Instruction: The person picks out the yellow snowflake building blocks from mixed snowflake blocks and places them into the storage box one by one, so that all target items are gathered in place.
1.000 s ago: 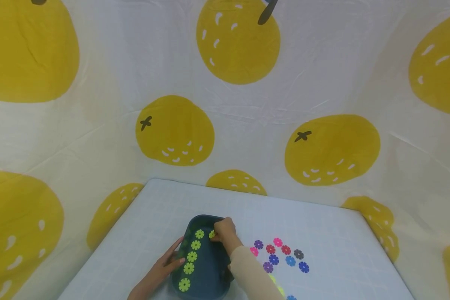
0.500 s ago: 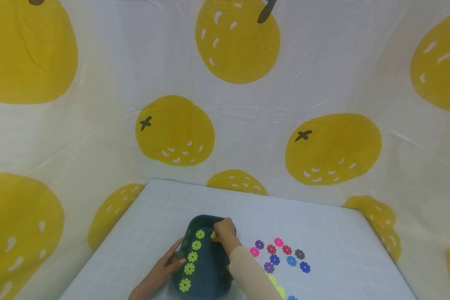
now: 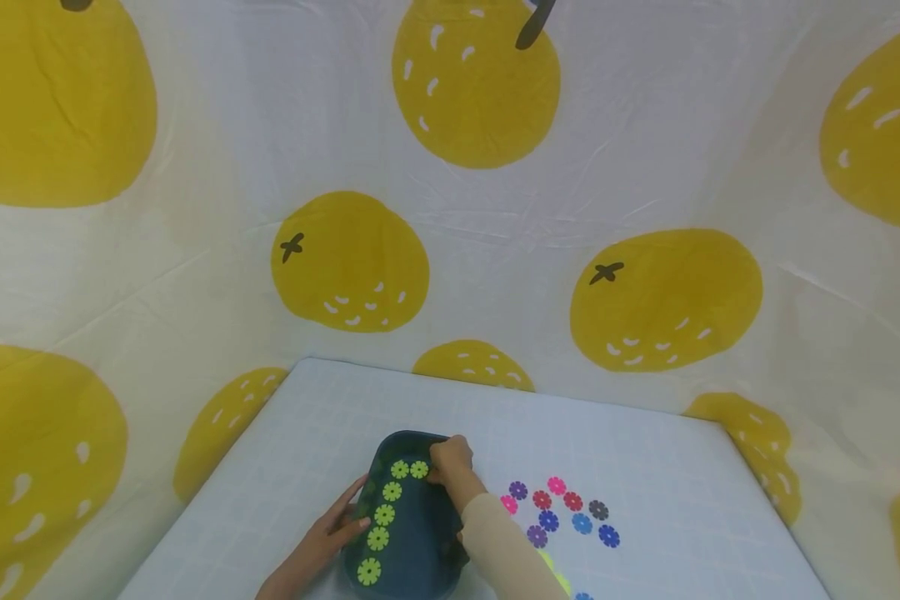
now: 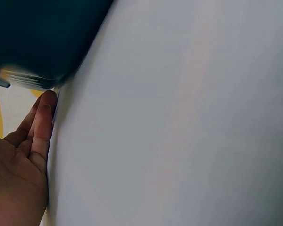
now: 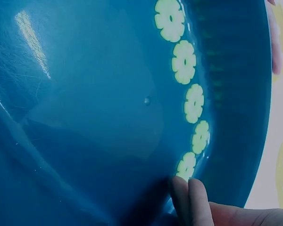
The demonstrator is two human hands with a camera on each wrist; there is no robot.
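A dark teal tray (image 3: pixel 420 542) lies on the white-covered table. My left hand (image 3: pixel 322 537) holds its left side, thumb over the rim and fingers along the outer wall; in the left wrist view the fingers of that left hand (image 4: pixel 26 155) stretch up against the tray (image 4: pixel 47 37). Inside, yellow-green snowflake discs (image 3: pixel 385 515) form a row along the left side. Another snowflake disc (image 3: pixel 419 469) sits right of the row's far end. The right hand (image 3: pixel 452 462) reaches into the far right part, its fingertips (image 5: pixel 198 188) pinching the near edge of that snowflake disc (image 5: pixel 186 165).
Right of the tray, pink, red, purple, blue and grey snowflake discs (image 3: pixel 548 521) lie scattered on the table (image 3: pixel 645 467). Yellow-green discs (image 3: pixel 561 581) show partly behind the right sleeve (image 3: pixel 506 546). A fruit-patterned curtain (image 3: pixel 495 275) stands behind the table.
The snowflake disc at my right fingertips has shifted left, close beside the row's far end, and more of it shows. My left hand and the tray stay nearly still.
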